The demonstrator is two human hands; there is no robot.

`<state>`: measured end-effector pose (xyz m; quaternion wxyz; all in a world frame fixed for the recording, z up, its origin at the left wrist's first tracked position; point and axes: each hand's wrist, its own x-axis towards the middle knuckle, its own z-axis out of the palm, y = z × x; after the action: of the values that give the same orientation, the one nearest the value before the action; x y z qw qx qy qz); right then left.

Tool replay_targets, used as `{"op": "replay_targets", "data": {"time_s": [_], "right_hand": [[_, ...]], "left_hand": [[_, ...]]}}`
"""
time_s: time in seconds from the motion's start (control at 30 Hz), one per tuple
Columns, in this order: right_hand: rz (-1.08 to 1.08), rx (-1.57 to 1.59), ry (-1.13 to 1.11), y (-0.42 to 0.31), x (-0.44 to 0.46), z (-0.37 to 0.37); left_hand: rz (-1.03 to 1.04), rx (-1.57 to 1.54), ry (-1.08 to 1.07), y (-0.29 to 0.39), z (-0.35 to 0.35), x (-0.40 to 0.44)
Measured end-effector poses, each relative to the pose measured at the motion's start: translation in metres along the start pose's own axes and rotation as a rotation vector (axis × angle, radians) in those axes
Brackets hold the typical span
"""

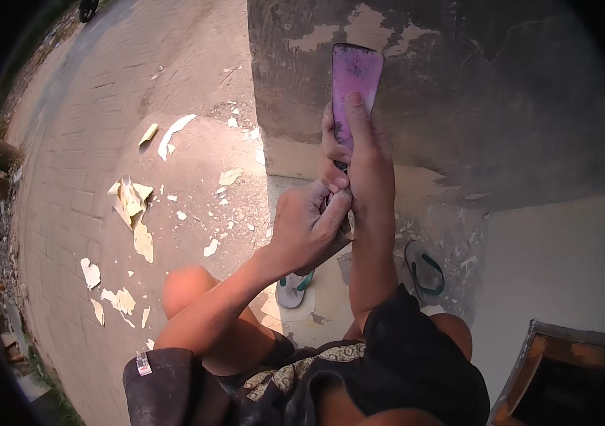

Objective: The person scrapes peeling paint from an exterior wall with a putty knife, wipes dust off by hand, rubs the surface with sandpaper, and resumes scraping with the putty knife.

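A scraper [356, 71] with a flat pink-purple blade, its wide dark edge upward, stands in front of the wall [515, 128]. My right hand [368, 153] grips its lower part, thumb pressed on the near face and fingers curled round the left side. Just below, my left hand [309, 220] is closed in a fist around what seems to be the handle, most of which my fingers hide. Both hands look dusty. The wall's surface is dark grey, with pale bare patches near the blade and along the bottom.
Peeled paint flakes [131, 202] litter the paved ground on the left. Grey flip-flops with green straps, one left [292, 290] and one right [424, 273], are on the floor below. A worn wooden frame [530, 362] is at the lower right.
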<state>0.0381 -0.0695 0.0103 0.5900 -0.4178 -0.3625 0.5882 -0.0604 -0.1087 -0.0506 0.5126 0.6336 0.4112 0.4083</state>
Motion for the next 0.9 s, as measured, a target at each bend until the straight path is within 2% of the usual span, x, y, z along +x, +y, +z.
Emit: {"op": "replay_targets", "data": {"time_s": [0.17,0.23,0.33,0.47,0.57,0.67,0.73,0.8,0.9], "right_hand": [[-0.042,-0.026,-0.029,-0.004,0.007,0.0],[-0.051,-0.01,-0.048,-0.009,0.006,0.005],[-0.006,-0.005,-0.024,0.004,0.006,0.001],[-0.018,0.005,-0.052,-0.004,0.005,0.004],[-0.02,-0.017,-0.006,0.002,0.006,0.003],[-0.069,0.017,-0.065,-0.009,0.009,0.006],[-0.024,-0.015,-0.026,0.002,0.003,-0.003],[-0.042,-0.009,-0.059,0.001,0.013,0.002],[-0.032,0.002,-0.075,-0.002,0.006,-0.001]], "left_hand": [[0.088,0.019,0.029,0.003,-0.004,0.01],[0.048,0.025,0.016,0.003,-0.001,0.004],[0.101,0.106,0.057,-0.004,-0.005,0.001],[0.018,-0.026,0.019,0.008,-0.003,0.005],[0.05,0.064,0.013,-0.003,-0.008,0.008],[0.051,0.008,0.034,0.002,-0.005,0.01],[0.043,-0.001,0.009,-0.001,-0.004,0.006],[0.079,0.099,0.043,-0.001,-0.006,0.002],[0.049,0.032,0.022,-0.001,-0.004,0.006]]}}
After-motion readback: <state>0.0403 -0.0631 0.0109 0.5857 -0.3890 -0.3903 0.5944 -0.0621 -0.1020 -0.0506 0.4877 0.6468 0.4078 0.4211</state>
